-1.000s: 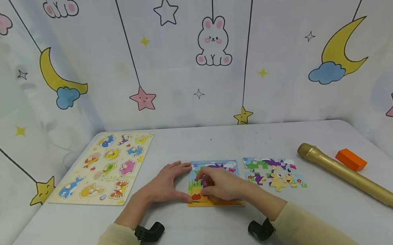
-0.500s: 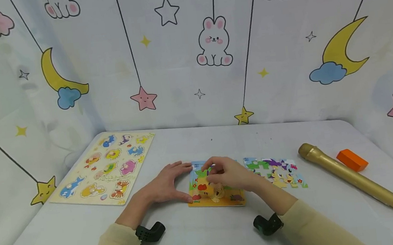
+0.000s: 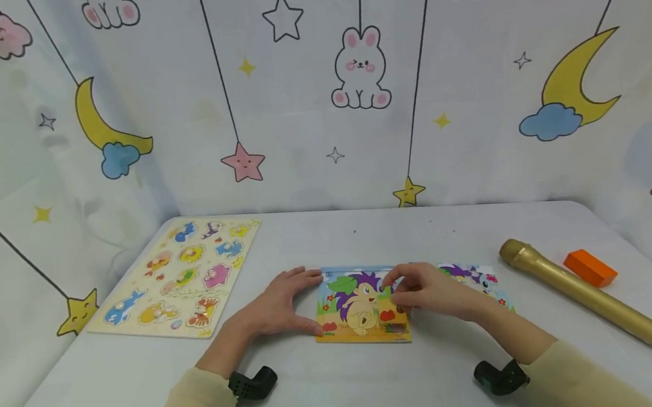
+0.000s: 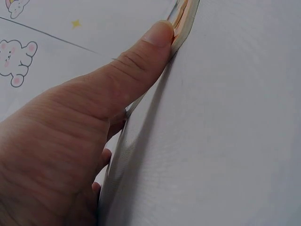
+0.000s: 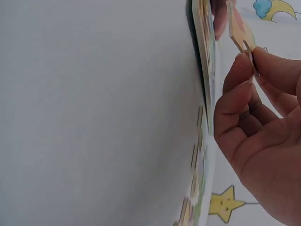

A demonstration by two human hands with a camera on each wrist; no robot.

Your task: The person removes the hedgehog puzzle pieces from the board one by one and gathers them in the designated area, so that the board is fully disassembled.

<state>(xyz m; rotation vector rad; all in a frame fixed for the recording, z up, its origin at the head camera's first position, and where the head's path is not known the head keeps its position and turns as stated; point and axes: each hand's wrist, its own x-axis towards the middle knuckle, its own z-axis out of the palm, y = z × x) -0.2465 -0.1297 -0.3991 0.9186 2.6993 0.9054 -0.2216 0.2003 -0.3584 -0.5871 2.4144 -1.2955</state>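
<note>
A small puzzle board point(image 3: 346, 335) with a purple-spined hedgehog picture lies on the white table in the head view. My right hand point(image 3: 433, 290) pinches a yellow-orange puzzle piece point(image 3: 388, 314) with red shapes above the board's right side. In the right wrist view the piece point(image 5: 240, 30) is tilted between thumb and fingertips, raised off the board. At the board's left side my left hand point(image 3: 274, 310) rests, fingers spread. Its thumb point(image 4: 136, 61) touches the board's edge in the left wrist view. Right of the board, interlocking puzzle pieces point(image 3: 482, 274) lie partly hidden behind my right hand.
A larger cream board point(image 3: 175, 276) with sea-animal shapes lies at the back left. To the right are a gold microphone point(image 3: 589, 295) and an orange block point(image 3: 590, 268). A patterned cloth point(image 3: 315, 98) hangs behind the table.
My right hand has lifted the puzzle piece from the board's left part and carried it right, uncovering the hedgehog. My left hand stays by the board. The head view shifts slightly.
</note>
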